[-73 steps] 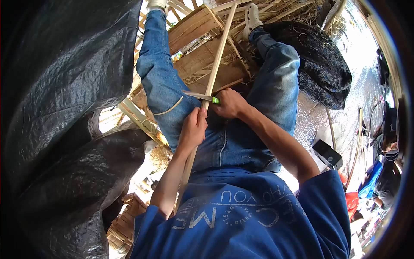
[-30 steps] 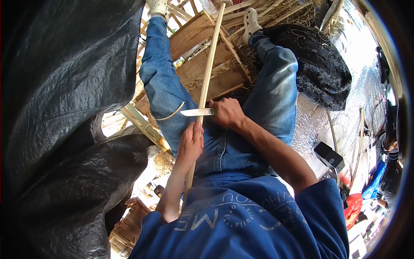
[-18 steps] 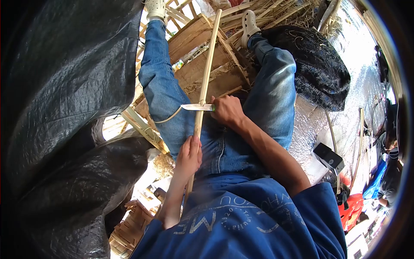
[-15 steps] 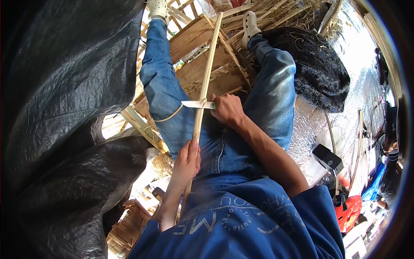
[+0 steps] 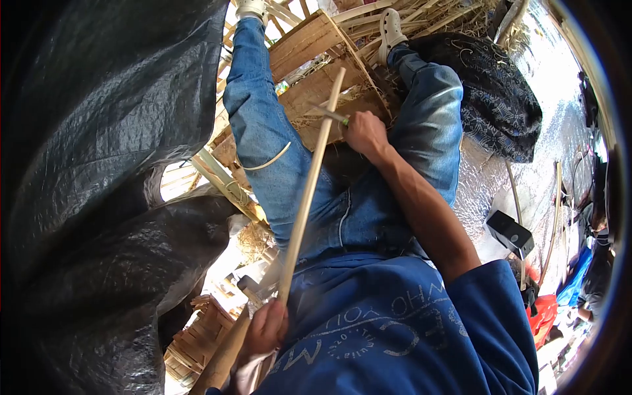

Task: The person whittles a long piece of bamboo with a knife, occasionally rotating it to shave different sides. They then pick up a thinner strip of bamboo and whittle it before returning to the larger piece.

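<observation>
A long pale wooden strip [image 5: 306,201] runs up from the waist to between the knees. Near its lower end, my left hand [image 5: 266,329] is wrapped round it, beside the blue shirt. My right hand [image 5: 366,131] grips a knife [image 5: 331,115] by its green handle, of which only a little shows. The blade lies across the strip near its upper end and points left. A thin curled shaving [image 5: 268,158] rests on the left thigh of the blue jeans.
Wooden boards [image 5: 309,46] and loose strips lie between and beyond the feet. Black plastic sheeting [image 5: 118,131] hangs at the left. A patterned dark cloth [image 5: 497,99] is by the right knee. A black box [image 5: 509,234] stands at the right, near a red item [image 5: 542,319].
The strip and my left hand have moved down towards the body. My right hand has moved up and right with the knife, which now crosses the strip nearer its tip.
</observation>
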`<action>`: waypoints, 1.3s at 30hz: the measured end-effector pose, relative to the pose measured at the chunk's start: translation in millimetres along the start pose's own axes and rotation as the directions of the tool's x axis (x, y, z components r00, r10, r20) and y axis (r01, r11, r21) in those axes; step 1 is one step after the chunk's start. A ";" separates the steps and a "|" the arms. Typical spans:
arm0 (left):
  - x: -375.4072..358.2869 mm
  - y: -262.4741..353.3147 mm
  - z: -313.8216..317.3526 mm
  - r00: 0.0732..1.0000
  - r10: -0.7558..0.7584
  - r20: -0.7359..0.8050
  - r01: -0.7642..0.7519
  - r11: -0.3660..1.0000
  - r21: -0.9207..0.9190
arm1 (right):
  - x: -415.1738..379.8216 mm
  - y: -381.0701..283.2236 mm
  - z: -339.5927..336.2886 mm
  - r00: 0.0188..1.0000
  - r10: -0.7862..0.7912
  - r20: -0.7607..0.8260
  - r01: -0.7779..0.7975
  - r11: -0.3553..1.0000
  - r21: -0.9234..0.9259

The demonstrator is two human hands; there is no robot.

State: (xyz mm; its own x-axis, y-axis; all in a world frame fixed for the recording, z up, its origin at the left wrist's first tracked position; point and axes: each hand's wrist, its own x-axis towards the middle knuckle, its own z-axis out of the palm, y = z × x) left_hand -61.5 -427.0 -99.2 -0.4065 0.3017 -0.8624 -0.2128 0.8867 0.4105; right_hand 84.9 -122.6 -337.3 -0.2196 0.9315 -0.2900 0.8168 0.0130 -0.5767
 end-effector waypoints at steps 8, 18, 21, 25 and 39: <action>93.8 88.0 53.9 0.869 0.379 0.318 -0.437 0.890 0.133 | -48.7 -14.8 -21.5 0.941 -0.336 0.031 0.334 0.941 0.054; 164.1 95.2 108.6 0.817 0.368 0.445 -0.454 0.885 0.102 | -37.2 -4.6 -13.6 0.941 -0.288 0.180 0.294 0.956 -0.007; 163.8 97.2 105.1 0.845 0.310 0.437 -0.381 0.921 0.085 | -33.1 -4.9 -7.5 0.915 -0.322 0.241 0.336 0.942 -0.020; 174.7 101.3 97.8 0.824 0.158 0.545 -0.165 0.986 -0.037 | -37.2 -7.4 -12.1 0.901 -0.358 0.245 0.358 0.932 0.047; 174.6 95.6 101.9 0.925 0.144 0.352 -0.206 0.967 0.147 | -33.3 -8.8 -0.6 0.925 -0.284 0.251 0.288 0.957 0.022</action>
State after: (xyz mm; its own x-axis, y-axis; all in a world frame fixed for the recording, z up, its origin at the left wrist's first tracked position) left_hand -62.3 -253.8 -240.7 -0.0938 0.5296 -0.8430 0.0088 0.8472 0.5313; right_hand 85.4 -153.6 -322.2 -0.5692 0.7671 -0.2960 0.7069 0.2727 -0.6526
